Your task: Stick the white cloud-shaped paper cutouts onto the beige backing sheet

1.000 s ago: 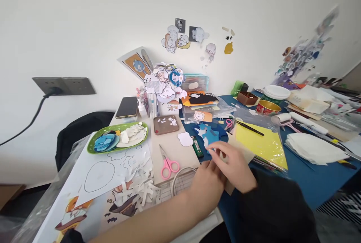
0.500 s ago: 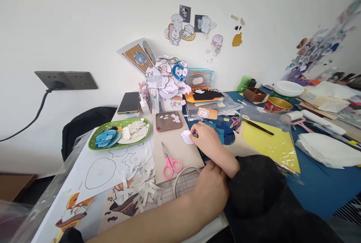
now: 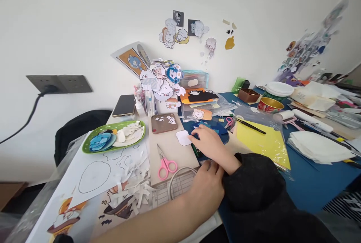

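A white cloud-shaped paper cutout (image 3: 184, 138) lies on the beige board (image 3: 153, 171). At its right edge is my right hand (image 3: 207, 140), thumb and index finger a little apart, the thumb tip at or touching the paper. Beneath my right wrist rests my left hand (image 3: 209, 183), fingers curled and their tips hidden, so what they hold cannot be made out. Pink-handled scissors (image 3: 166, 167) lie on the board left of my hands. A brown tray (image 3: 164, 123) with small paper pieces sits above the cutout. Part of a pale ring (image 3: 170, 190) shows beside my left hand.
A green dish (image 3: 114, 151) of blue and white paper pieces stands at left, above paper strips (image 3: 139, 192). Right of my hands are a yellow sheet (image 3: 262, 145), black tweezers (image 3: 251, 126) and white sheets (image 3: 318, 147). Paper cutouts (image 3: 165, 81) crowd the back.
The view has shifted slightly. My right hand has drawn a little to the right of the cutout, and its thumb and index finger are more visibly apart. My left hand stays in place.
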Available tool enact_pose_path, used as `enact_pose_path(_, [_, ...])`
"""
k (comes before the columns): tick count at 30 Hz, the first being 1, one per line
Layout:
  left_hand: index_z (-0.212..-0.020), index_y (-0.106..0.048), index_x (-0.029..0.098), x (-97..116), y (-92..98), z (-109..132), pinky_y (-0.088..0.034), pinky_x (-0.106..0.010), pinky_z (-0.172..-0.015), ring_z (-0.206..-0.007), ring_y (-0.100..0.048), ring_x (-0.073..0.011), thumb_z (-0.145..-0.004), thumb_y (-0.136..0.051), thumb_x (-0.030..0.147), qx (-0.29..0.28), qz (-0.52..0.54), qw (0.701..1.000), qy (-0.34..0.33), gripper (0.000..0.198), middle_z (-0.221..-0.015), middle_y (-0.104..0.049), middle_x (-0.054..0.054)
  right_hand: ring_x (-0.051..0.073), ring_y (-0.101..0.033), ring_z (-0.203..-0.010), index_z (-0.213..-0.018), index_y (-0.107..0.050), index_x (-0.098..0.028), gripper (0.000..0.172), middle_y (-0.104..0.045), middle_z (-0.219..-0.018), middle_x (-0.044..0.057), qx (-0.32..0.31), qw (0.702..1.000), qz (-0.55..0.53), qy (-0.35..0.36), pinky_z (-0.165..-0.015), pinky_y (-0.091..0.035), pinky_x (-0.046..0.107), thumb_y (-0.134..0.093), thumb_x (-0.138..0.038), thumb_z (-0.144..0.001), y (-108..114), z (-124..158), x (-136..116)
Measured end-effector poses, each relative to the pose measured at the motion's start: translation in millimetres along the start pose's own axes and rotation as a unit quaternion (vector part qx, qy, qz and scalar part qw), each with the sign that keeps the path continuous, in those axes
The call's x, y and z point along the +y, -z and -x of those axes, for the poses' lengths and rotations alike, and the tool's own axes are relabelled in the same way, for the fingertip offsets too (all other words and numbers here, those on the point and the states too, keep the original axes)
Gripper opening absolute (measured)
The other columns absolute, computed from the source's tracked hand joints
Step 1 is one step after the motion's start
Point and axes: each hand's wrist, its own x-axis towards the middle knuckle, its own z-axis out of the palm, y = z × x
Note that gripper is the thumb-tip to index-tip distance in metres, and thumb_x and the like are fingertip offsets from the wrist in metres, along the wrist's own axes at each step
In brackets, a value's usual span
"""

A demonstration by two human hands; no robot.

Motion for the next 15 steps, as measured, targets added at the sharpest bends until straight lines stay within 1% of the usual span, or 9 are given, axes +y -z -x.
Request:
enact_pose_path(3, [-0.11, -0.065, 0.014, -0.7, -1.4, 0.6, -0.04, -0.039, -0.093, -0.111, -0.052, -0.0258, -0.088, -0.045, 0.02, 0.003, 0.005, 1.0, -0.003, 0.03, -0.125, -0.056, -0.014, 0.022, -0.056, -0.078, -0.07, -0.064, -0.017, 0.012, -0.058, -0.081, 0.007, 0.005, 1.0, 0.014, -0.005, -0.068, -0.039, 0.033, -0.059, -0.026, -0.077, -10.2, -9.8, -6.6])
enact_pose_path(5, [-0.108, -0.066, 0.014, -0.5, -2.7, 0.6, -0.04, -0.039, -0.093, -0.111, -0.051, -0.0263, -0.088, -0.046, 0.02, 0.004, 0.003, 1.0, -0.001, 0.029, -0.126, -0.055, -0.014, 0.02, -0.056, -0.078, -0.068, -0.062, -0.018, 0.007, -0.057, -0.08, 0.005, 0.004, 1.0, 0.006, 0.001, -0.068, -0.039, 0.031, -0.061, -0.021, -0.075, -11.1, -13.5, -5.1])
enact_pose_path(7, [-0.106, -0.067, 0.013, 0.0, -3.5, 0.5, -0.039, -0.039, -0.093, -0.11, -0.051, -0.0266, -0.088, -0.046, 0.02, 0.008, 0.0, 1.0, 0.0, 0.028, -0.125, -0.055, -0.014, 0.017, -0.055, -0.076, -0.067, -0.06, -0.018, 0.007, -0.058, -0.079, 0.003, -0.001, 1.0, -0.015, 0.018, -0.068, -0.038, 0.028, -0.062, -0.017, -0.074, -9.6, -13.6, -1.8])
enact_pose_path(11, [-0.105, -0.068, 0.013, 0.8, -3.1, 0.2, -0.04, -0.039, -0.092, -0.109, -0.051, -0.0265, -0.087, -0.047, 0.02, 0.002, -0.006, 1.0, -0.001, 0.028, -0.124, -0.056, -0.014, 0.013, -0.055, -0.071, -0.068, -0.057, -0.019, 0.01, -0.06, -0.075, -0.001, -0.008, 0.996, -0.073, 0.055, -0.066, -0.038, 0.025, -0.06, -0.018, -0.077, -7.5, -6.2, 1.7])
enact_pose_path(15, [-0.105, -0.068, 0.013, 0.4, -2.6, 0.4, -0.039, -0.04, -0.093, -0.11, -0.051, -0.027, -0.087, -0.048, 0.019, 0.003, -0.011, 1.0, -0.001, 0.027, -0.125, -0.055, -0.014, 0.013, -0.054, -0.068, -0.07, -0.054, -0.019, 0.011, -0.06, -0.073, -0.001, 0.016, 0.99, -0.127, 0.062, -0.066, -0.04, 0.025, -0.057, -0.022, -0.08, -4.5, -0.4, 0.7])
